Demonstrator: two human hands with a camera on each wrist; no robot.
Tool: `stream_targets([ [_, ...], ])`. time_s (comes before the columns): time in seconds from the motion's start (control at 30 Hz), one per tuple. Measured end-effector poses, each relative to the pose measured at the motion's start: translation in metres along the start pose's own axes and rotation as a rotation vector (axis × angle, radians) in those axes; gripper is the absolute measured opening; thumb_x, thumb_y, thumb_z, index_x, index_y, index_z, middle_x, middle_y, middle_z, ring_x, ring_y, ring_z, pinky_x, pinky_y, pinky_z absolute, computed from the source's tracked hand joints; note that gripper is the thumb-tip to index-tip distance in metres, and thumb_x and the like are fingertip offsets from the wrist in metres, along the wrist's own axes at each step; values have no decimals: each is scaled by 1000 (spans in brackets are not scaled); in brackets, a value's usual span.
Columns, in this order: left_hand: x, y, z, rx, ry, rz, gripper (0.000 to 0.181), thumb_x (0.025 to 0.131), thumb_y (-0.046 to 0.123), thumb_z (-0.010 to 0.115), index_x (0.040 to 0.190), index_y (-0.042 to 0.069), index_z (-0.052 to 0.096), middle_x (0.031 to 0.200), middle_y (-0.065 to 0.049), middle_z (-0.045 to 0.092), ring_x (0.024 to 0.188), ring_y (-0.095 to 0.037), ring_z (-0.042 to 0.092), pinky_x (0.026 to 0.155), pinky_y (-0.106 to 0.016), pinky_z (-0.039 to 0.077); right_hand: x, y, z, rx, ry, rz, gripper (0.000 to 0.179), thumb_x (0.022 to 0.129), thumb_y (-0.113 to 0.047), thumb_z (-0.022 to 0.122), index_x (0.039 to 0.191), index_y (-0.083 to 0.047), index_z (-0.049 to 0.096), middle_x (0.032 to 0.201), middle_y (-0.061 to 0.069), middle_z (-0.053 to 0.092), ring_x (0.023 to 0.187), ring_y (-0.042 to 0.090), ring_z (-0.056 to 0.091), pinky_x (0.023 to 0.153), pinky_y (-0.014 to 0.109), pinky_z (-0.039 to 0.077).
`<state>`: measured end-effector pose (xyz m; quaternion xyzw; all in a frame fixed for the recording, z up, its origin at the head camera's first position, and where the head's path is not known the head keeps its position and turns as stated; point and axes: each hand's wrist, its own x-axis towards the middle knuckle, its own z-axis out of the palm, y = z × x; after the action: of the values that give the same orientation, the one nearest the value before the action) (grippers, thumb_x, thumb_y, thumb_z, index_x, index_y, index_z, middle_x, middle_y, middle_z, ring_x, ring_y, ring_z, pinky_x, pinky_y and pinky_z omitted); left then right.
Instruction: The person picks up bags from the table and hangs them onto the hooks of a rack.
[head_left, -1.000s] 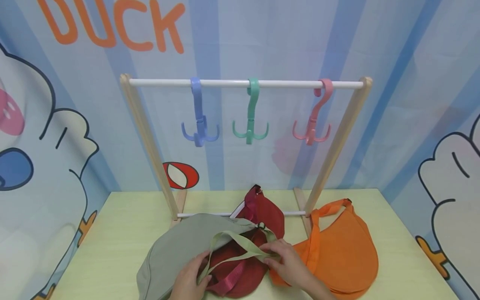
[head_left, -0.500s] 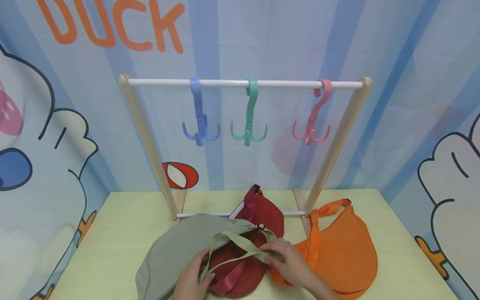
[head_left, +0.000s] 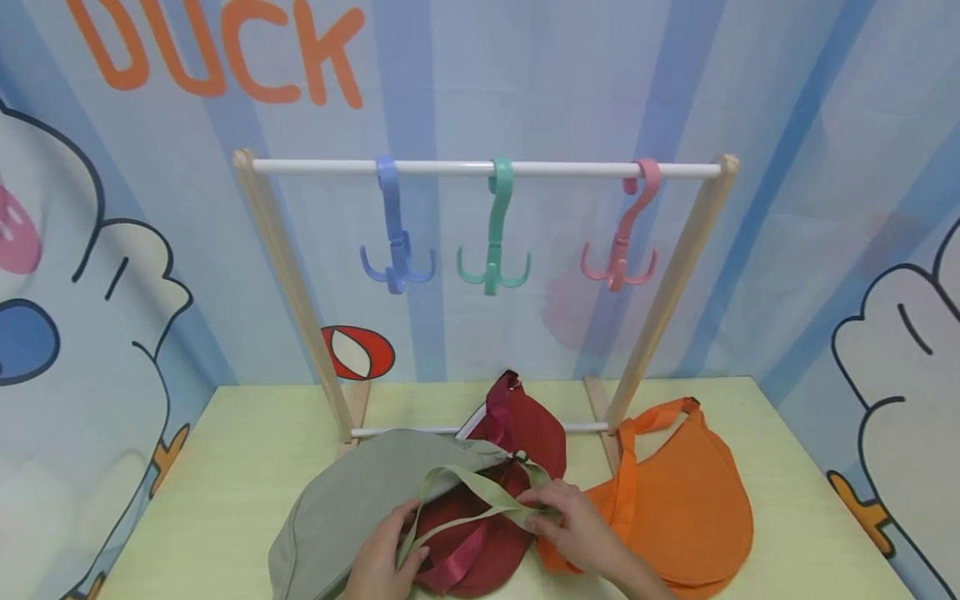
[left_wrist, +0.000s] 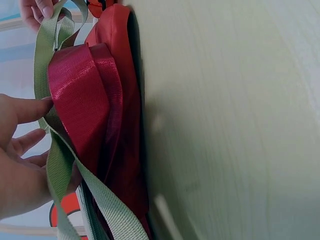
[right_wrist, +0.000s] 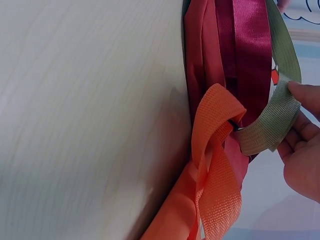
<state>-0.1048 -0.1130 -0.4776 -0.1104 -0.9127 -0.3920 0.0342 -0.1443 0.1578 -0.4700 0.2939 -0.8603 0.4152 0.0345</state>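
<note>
A grey-green shoulder bag [head_left: 352,500] lies on the table, partly over a dark red bag [head_left: 540,437]. Its light green strap [head_left: 480,483] stretches between both hands. At the near side, my left hand [head_left: 378,554] holds the strap between thumb and fingers. Farther right, my right hand [head_left: 573,525] pinches the strap, with the thumb on its flat face in the right wrist view. Beneath the strap shows the shiny maroon strap [left_wrist: 82,100] of the red bag. An orange bag [head_left: 693,508] lies to the right, its strap [right_wrist: 217,107] close under my right hand.
Behind the bags stands a rack with wooden posts [head_left: 292,283] and a white bar [head_left: 322,167]. Blue [head_left: 396,250], green [head_left: 493,250] and pink [head_left: 618,250] hooks hang from it. The pale yellow table [head_left: 202,500] meets a printed backdrop [head_left: 480,350].
Both hands keep hold of the green strap and barely move. The whole head view shifts very slightly. The bags stay where they were.
</note>
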Motion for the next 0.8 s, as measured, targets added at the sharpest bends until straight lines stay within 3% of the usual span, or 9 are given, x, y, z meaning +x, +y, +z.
stream_targets([
  [0.2,-2,0,3,25,31,13,49,77,8,70,121,3,50,106,-9,58,99,-29,55,82,-45,44,0,0,1,-16,1,-1,20,81,-6,67,100,-9,66,95,-3,63,90,14,55,81,35,43],
  [0.5,-3,0,4,56,106,69,44,77,6,69,118,5,54,106,-11,58,99,-30,56,81,-44,44,0,-2,0,-6,-20,12,20,82,-6,66,102,-10,66,95,-3,63,90,15,55,81,35,43],
  [0.8,-3,3,3,32,130,12,37,77,4,70,111,9,56,101,-8,56,95,-27,56,79,-43,45,2,-1,-1,-7,10,-4,18,82,-7,67,100,-10,66,94,-3,64,88,13,56,80,34,41],
])
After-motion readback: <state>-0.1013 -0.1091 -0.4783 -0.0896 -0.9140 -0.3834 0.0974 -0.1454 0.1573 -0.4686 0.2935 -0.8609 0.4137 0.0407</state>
